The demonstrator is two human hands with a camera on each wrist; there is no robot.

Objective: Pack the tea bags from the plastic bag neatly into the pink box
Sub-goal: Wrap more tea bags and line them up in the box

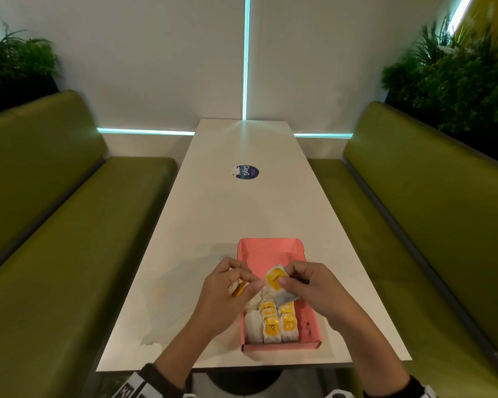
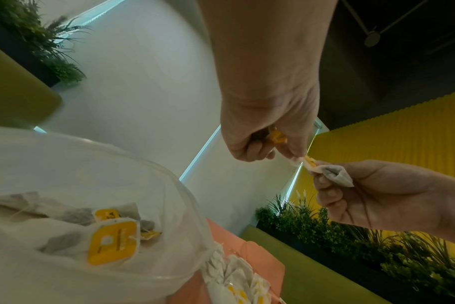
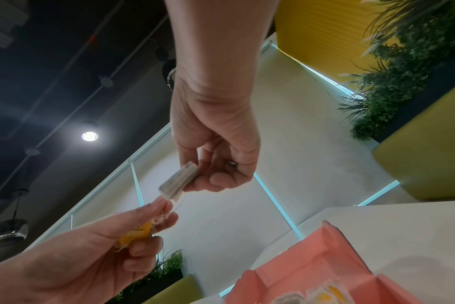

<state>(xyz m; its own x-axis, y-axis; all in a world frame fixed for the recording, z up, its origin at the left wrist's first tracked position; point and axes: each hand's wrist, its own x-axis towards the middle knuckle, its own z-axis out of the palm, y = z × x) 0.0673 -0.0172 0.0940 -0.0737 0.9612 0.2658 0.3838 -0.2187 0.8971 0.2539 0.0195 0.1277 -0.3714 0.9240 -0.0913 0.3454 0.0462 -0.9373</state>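
Observation:
The pink box [image 1: 270, 254] lies open on the white table [image 1: 236, 214], with several yellow-tagged tea bags [image 1: 272, 326] lined up in its near end. Just above the box, my right hand [image 1: 288, 278] pinches a tea bag [image 1: 276, 280] by its upper edge. My left hand [image 1: 249, 284] curls around another yellow-tagged tea bag [image 1: 239, 290] and pinches the thread [image 3: 164, 216] that joins the two. In the left wrist view the clear plastic bag [image 2: 65, 164] lies left of the box, more tea bags [image 2: 112, 238] inside it.
Green benches [image 1: 55, 254] run along both sides of the narrow table. A blue round sticker [image 1: 246, 172] sits on the table's far half. Plants [image 1: 457, 76] stand behind the benches, and a white wall closes the far end.

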